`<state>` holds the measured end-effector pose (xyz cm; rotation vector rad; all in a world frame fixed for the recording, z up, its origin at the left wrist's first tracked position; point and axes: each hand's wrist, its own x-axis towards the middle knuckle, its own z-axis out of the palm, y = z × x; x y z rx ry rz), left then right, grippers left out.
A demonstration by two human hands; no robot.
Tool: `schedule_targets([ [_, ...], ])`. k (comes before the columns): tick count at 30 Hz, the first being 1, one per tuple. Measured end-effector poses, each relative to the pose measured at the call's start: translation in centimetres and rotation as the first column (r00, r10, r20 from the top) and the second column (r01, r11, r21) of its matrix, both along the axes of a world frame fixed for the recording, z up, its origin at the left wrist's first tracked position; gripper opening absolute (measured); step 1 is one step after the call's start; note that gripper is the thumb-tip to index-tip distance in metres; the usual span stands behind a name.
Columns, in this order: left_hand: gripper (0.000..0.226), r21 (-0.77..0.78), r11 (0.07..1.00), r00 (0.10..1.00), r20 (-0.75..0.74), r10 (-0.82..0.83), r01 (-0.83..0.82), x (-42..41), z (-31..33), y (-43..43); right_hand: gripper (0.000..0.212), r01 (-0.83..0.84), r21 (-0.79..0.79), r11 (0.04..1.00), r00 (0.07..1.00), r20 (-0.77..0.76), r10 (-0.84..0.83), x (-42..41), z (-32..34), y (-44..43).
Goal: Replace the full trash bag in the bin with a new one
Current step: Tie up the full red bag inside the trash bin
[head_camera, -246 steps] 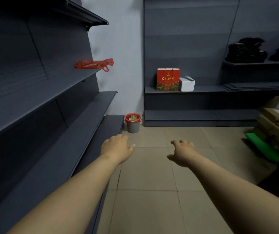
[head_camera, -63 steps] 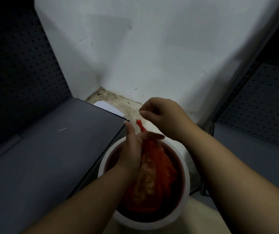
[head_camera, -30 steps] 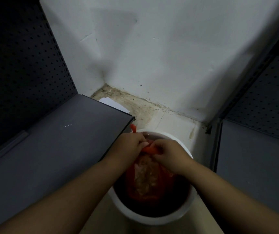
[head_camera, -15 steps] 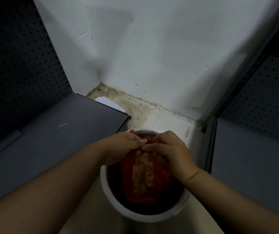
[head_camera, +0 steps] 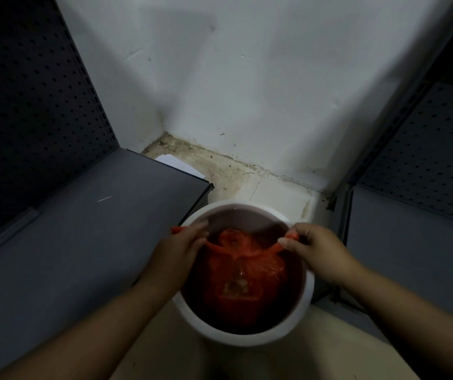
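Observation:
A round bin with a white rim [head_camera: 247, 340] stands on the floor in a corner. Inside it sits a full red trash bag [head_camera: 243, 275] with pale rubbish showing through the plastic. My left hand [head_camera: 177, 249] grips one red handle of the bag at the bin's left rim. My right hand [head_camera: 314, 246] pinches the other handle at the right rim. The two handles are stretched apart over the bag's gathered top.
A dark grey shelf [head_camera: 83, 242] runs along the left and touches the bin's side. Another grey shelf [head_camera: 417, 242] lies to the right. A white wall [head_camera: 247, 91] closes the corner behind. A white paper [head_camera: 178, 164] lies on the dirty floor by the left shelf.
My hands were together over the bag's middle half a second ago. They have now pulled apart sideways, each drawing a handle out to the bin's rim.

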<state>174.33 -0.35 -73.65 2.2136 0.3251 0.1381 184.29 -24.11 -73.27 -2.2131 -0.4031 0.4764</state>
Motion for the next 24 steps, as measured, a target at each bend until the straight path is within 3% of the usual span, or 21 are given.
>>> schedule_targets([
  [2,0.078,-0.314,0.937,0.987,0.005,0.162,-0.153,0.3,0.9,-1.4,0.019,0.163,0.193,0.967,0.978,-0.161,-0.133,-0.2,-0.2,1.5],
  [4,0.099,-0.553,0.776,0.946,-0.079,0.315,-0.304,0.8,0.6,-2.3,0.026,0.366,0.378,0.85,0.911,-0.333,-0.244,-1.0,-0.3,3.4],
  [5,0.098,-0.661,0.67,0.928,-0.113,0.355,-0.337,1.1,0.3,-2.7,0.027,0.457,0.456,0.763,0.866,-0.423,-0.266,-1.4,-0.3,4.4],
  [7,0.059,-0.809,0.501,0.925,-0.131,0.356,-0.307,1.6,-0.2,-3.4,0.026,0.605,0.532,0.593,0.771,-0.577,-0.27,-2.2,0.0,6.1],
  [8,0.031,-0.831,0.476,0.932,-0.128,0.34,-0.288,1.9,-0.2,-3.8,0.026,0.657,0.531,0.535,0.729,-0.628,-0.271,-2.5,0.1,6.7],
  [9,0.017,-0.842,0.456,0.932,-0.135,0.335,-0.286,2.2,-0.2,-4.2,0.029,0.701,0.526,0.483,0.691,-0.669,-0.275,-2.5,0.1,7.2],
  [12,0.034,-0.9,0.34,0.907,-0.124,0.403,-0.274,3.0,0.0,-4.6,0.036,0.757,0.541,0.368,0.642,-0.719,-0.265,-2.2,-0.1,7.6],
  [14,0.038,-0.901,0.34,0.899,-0.108,0.425,-0.269,3.2,-0.2,-4.3,0.038,0.727,0.561,0.395,0.674,-0.694,-0.254,-1.6,-0.3,7.4],
  [17,0.037,-0.867,0.416,0.913,-0.099,0.396,-0.275,3.4,-0.8,-3.1,0.039,0.658,0.589,0.47,0.73,-0.652,-0.204,-0.9,-0.2,6.6],
  [24,0.037,-0.828,0.491,0.931,-0.097,0.352,-0.272,3.2,-0.9,-0.1,0.039,0.6,0.563,0.569,0.773,-0.592,-0.229,0.3,0.5,4.4],
])
